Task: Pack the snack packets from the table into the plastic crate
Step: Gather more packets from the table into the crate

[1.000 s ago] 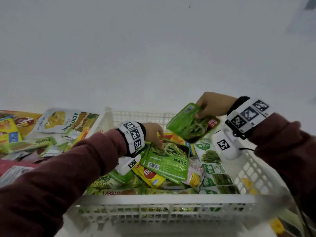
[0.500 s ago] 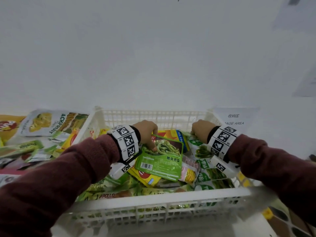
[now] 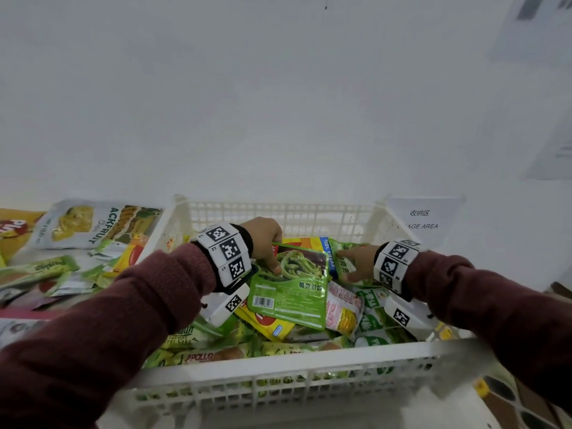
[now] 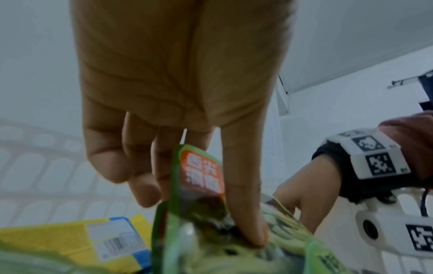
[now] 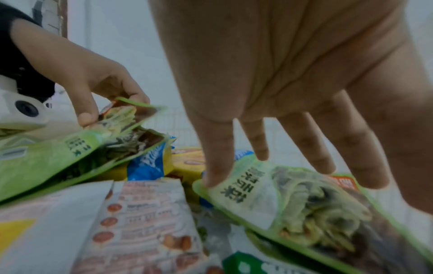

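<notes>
A green snack packet (image 3: pixel 289 287) is pinched at its top edge between thumb and fingers of the left hand (image 3: pixel 263 239), its lower end lying on the heap inside the white plastic crate (image 3: pixel 278 365), apparently so that it can be laid flat on the pile. A second green packet (image 5: pixel 302 209) is touched by the straightened, spread fingers (image 5: pixel 213 166) of the right hand (image 3: pixel 357 263), nothing being grasped; the flat hand is judged to be settling that packet into the far right part of the crate. Below them lie a pink-and-white packet (image 3: pixel 343 308) and a yellow packet (image 3: pixel 269 325), and the crate appears well filled. On the counter (image 3: pixel 18 258) left of the crate, more packets are seen waiting, among them a large jackfruit chips bag (image 3: pixel 93 224), so the packing is judged unfinished. A storage-area sign (image 3: pixel 422 219) stands behind the crate's right corner.
</notes>
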### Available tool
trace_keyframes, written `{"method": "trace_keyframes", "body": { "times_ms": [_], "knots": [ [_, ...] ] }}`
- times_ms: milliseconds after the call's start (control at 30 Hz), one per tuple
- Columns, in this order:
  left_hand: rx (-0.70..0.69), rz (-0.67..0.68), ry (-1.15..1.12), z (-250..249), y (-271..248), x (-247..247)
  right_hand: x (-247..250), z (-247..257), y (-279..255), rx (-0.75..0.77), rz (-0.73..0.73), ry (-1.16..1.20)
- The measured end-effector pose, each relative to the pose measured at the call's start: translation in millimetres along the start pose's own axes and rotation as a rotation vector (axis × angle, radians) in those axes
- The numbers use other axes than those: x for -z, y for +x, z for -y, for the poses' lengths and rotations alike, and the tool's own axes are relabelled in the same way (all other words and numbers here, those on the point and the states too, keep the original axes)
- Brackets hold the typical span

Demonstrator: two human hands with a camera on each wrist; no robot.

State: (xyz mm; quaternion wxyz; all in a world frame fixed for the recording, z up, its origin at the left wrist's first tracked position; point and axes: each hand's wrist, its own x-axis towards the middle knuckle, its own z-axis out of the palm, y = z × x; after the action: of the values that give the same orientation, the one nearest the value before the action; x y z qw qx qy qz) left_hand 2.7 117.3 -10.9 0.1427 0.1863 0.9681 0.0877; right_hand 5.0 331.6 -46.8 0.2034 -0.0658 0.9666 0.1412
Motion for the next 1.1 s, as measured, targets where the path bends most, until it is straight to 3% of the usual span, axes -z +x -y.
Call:
{"method": "trace_keyframes", "body": {
  "times_ms": [467,633,733,900,1100],
  "knots": [
    [-0.114,-0.097,-0.331,0.0,-15.7,50.0,7.5,-1.3,8.8,-0.035,-0.009,-0.158],
    [-0.138,-0.247,-0.243,-31.0,-20.5,82.1,78.9,-17.1,-42.1,-0.002,-0.113,-0.038],
    [-0.127,-0.377,-0.032,-64.3,-11.9,88.0,106.9,-42.5,-83.2,-0.020,-0.203,0.064],
    [-0.195,-0.409,0.066,-128.3,16.5,56.3,81.1,-76.8,-94.8,-0.130,-0.138,-0.075],
    [-0.209,-0.253,0.208,-169.1,62.2,-11.8,36.9,-97.2,-75.0,-0.070,-0.008,0.208]
  ]
}}
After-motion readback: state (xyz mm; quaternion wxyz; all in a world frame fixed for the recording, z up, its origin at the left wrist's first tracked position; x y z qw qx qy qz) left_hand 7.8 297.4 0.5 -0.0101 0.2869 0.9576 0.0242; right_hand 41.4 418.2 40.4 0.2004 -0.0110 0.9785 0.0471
